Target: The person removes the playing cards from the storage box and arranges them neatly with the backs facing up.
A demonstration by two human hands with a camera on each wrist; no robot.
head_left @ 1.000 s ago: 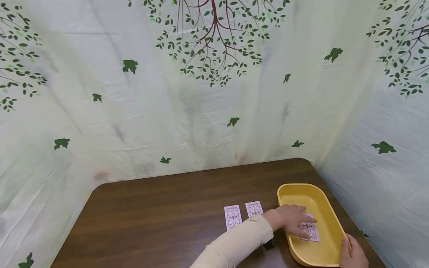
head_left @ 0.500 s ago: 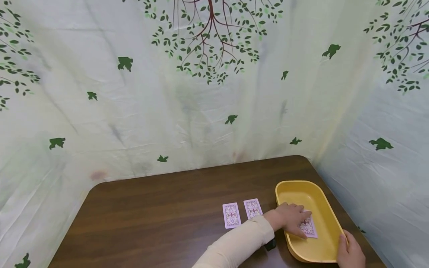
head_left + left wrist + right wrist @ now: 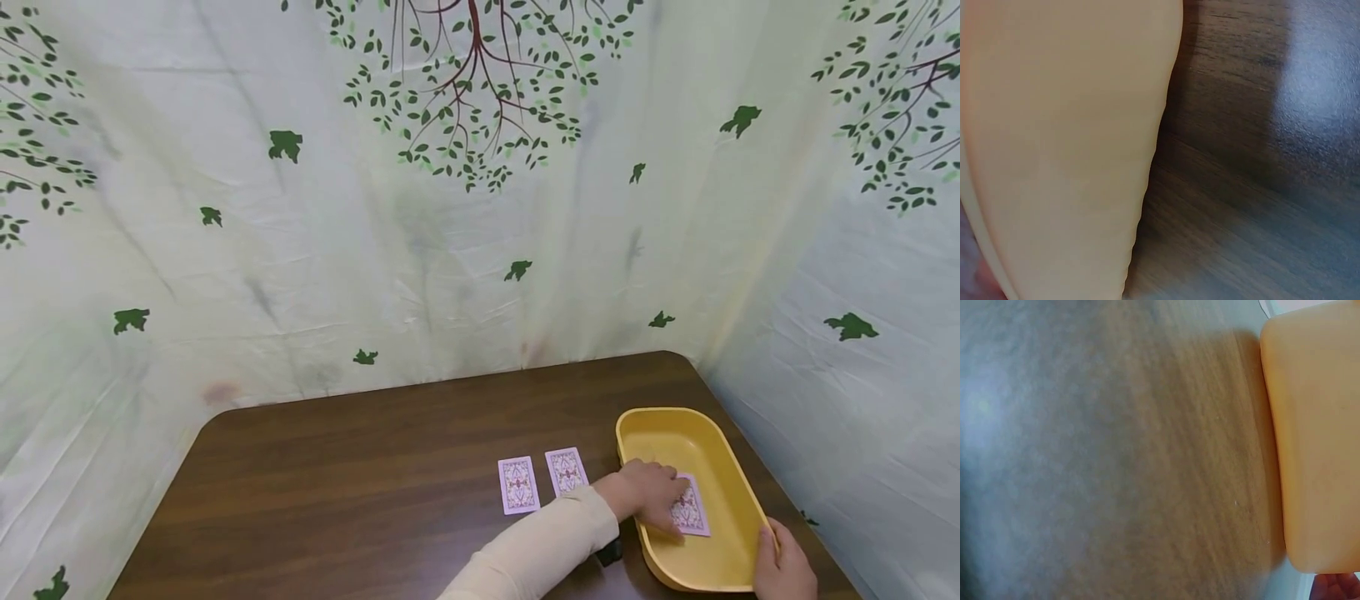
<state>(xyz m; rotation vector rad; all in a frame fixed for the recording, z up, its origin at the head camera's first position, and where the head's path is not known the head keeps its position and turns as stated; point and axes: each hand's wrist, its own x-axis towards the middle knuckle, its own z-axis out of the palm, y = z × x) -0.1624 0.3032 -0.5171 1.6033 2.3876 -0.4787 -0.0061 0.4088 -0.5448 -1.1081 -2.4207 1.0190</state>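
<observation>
In the head view, a yellow plastic tray (image 3: 712, 450) stands at the table's right side, with one playing card (image 3: 693, 508) lying back-up inside it. My left hand (image 3: 651, 492) reaches over the tray's left rim, fingers at the card's left edge and covering part of it. My right hand (image 3: 786, 562) grips the tray's right rim near the front corner, thumb on top. The left wrist view is filled by the tray's side wall (image 3: 1066, 150); the right wrist view shows another tray wall (image 3: 1316, 437) with fingertips (image 3: 1335, 587) under it.
Two more back-up cards lie left of the tray: one in full view (image 3: 519, 486), the other (image 3: 566, 471) partly behind my left sleeve (image 3: 543, 542). A small black object (image 3: 609, 552) shows under that wrist. The brown table (image 3: 315, 500) meets leaf-patterned curtains (image 3: 450, 292).
My left hand's fingers have drawn back leftward and together, uncovering more of the card in the tray. My right hand keeps its hold on the rim.
</observation>
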